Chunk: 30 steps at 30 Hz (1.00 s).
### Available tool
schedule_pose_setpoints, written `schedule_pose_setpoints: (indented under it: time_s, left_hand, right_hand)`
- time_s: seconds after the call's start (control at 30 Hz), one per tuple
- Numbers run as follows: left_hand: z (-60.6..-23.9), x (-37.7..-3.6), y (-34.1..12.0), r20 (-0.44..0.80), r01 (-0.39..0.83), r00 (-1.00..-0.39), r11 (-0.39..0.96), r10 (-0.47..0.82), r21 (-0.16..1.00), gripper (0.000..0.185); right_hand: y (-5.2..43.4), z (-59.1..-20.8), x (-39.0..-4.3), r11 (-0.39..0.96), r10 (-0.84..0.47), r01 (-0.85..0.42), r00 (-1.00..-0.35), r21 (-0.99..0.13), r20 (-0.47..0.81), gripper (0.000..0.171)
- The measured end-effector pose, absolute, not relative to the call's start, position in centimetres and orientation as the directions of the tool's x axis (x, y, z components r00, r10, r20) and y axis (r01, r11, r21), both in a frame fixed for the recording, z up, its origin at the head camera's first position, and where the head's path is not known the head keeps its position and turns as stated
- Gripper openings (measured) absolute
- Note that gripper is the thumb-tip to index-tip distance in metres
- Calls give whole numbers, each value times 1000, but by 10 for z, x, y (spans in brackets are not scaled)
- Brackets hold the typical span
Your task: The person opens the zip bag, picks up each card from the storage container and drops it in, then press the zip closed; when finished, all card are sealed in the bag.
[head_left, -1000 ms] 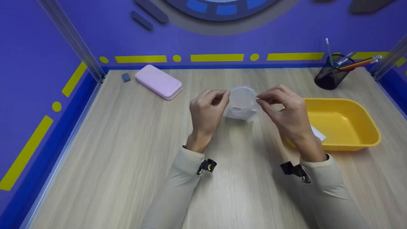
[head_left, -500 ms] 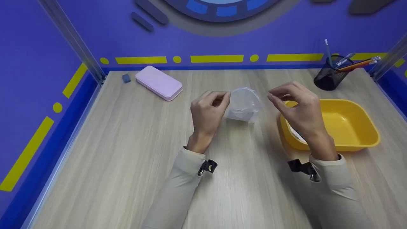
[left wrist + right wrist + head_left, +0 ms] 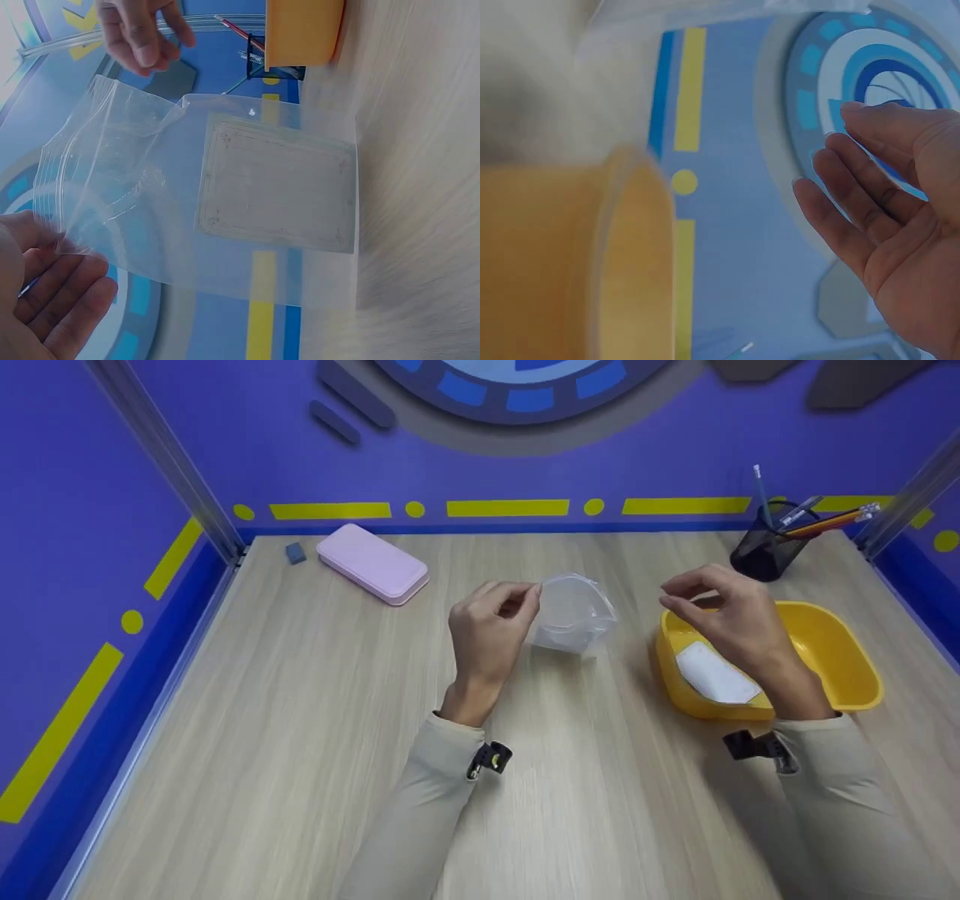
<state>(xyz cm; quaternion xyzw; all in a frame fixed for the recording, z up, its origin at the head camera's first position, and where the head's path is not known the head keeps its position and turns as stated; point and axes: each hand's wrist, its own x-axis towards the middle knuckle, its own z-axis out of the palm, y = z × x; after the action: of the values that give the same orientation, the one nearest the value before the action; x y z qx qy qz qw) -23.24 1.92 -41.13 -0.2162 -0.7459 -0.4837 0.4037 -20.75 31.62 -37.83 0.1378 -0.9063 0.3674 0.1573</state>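
A clear zip-top plastic bag [image 3: 574, 615] stands on the table with its mouth gaping. My left hand [image 3: 491, 637] pinches the left edge of its mouth between thumb and finger. Inside the bag, the left wrist view shows a pale rectangular card [image 3: 277, 184] with a decorated border. My right hand [image 3: 739, 622], relaxed and holding nothing, hovers above the near left part of a yellow tray [image 3: 862, 660]. In the tray lies a white, flat, card-like piece [image 3: 712, 675], partly hidden by that hand.
A black mesh cup [image 3: 761, 551] with several pencils stands at the back right, behind the tray. A pink case [image 3: 373, 564] and a small blue-grey block [image 3: 295, 553] lie at the back left. Blue walls border the table.
My right hand has let go of the bag's right edge and moved right, over the yellow tray. My left hand keeps its pinch on the bag. The view has tilted slightly up.
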Motion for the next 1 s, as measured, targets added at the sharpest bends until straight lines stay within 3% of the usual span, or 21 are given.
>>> schedule_pose_setpoints:
  time_s: [0.3, 0.8, 1.0]
  left_hand:
    - [-413, -233, 18, 808, 711, -585, 439, -61, 548, 5]
    - [-413, -233, 19, 807, 709, -587, 438, -68, 553, 5]
    - [-413, -234, 18, 810, 710, -583, 442, -68, 549, 4]
  right_hand:
    - [359, -393, -220, 780, -133, -174, -985, -601, 113, 23]
    - [402, -434, -229, 848, -111, -26, -986, -530, -128, 33]
    - [405, -443, -229, 854, -82, 27, -979, -520, -185, 46]
